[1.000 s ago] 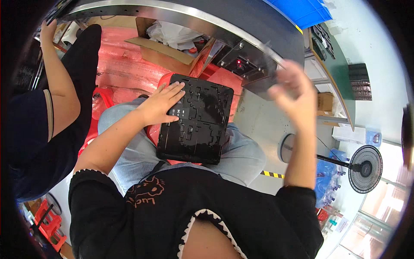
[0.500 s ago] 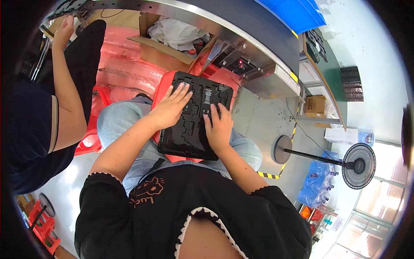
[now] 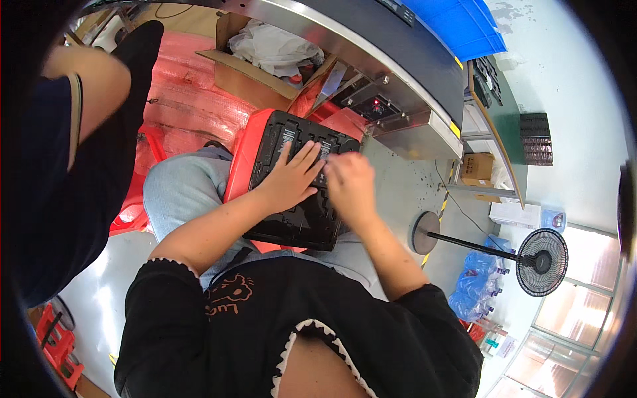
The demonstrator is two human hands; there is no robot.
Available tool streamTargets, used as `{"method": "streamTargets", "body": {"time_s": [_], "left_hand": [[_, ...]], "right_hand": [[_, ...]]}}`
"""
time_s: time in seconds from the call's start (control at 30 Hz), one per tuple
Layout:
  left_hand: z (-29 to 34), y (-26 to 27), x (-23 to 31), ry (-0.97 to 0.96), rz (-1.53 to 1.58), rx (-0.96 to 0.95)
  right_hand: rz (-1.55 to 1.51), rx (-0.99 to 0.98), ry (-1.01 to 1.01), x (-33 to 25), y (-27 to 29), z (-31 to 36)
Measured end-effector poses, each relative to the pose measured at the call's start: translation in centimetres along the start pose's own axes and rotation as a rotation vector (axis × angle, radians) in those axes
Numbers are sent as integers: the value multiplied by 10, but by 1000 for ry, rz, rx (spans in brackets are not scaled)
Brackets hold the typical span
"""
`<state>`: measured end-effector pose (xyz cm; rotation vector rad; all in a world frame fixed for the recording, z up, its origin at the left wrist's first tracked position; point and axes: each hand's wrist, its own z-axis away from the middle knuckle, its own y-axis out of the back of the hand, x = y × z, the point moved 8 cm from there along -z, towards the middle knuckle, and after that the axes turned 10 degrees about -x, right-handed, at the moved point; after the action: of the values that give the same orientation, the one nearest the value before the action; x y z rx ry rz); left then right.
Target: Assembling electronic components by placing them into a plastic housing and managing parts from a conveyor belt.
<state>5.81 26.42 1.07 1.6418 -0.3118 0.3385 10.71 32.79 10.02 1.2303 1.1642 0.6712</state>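
Note:
A black plastic panel (image 3: 292,227) with moulded recesses and small printed labels lies on a red plastic support (image 3: 243,159) between my knees. My left hand (image 3: 292,180) rests flat on the panel's middle, fingers stretched toward its far right part. Close beside those fingertips, my right hand (image 3: 353,189) is closed, its fingers curled down at the right side of the panel. Whatever its fingertips pinch, if anything, is hidden.
An open cardboard box (image 3: 255,83) holding white plastic bags stands beyond the panel. A metal-framed conveyor (image 3: 424,73) runs above it, with a blue crate (image 3: 464,26). At left sits another person (image 3: 53,179); at right stands a black fan (image 3: 542,262).
My left hand has slid right and nearer across the panel. My right hand has gone from spread fingers to curled ones beside it. The other person's forearm has pulled back.

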Motion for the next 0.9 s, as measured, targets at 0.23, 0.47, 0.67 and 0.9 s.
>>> {"method": "streamTargets", "body": {"time_s": [0.23,0.47,0.67,0.9], "left_hand": [[-41,0,-4,-12,-140,-217],[-31,-10,-4,-168,-258,-215],[-73,174,24,-312,179,372],[-212,276,-85,508,-197,702]], "right_hand": [[-1,384,187,46,178,-106],[317,228,31,194,197,-242],[340,-258,-257,236,199,-237],[0,428,-277,153,234,-123]]}}
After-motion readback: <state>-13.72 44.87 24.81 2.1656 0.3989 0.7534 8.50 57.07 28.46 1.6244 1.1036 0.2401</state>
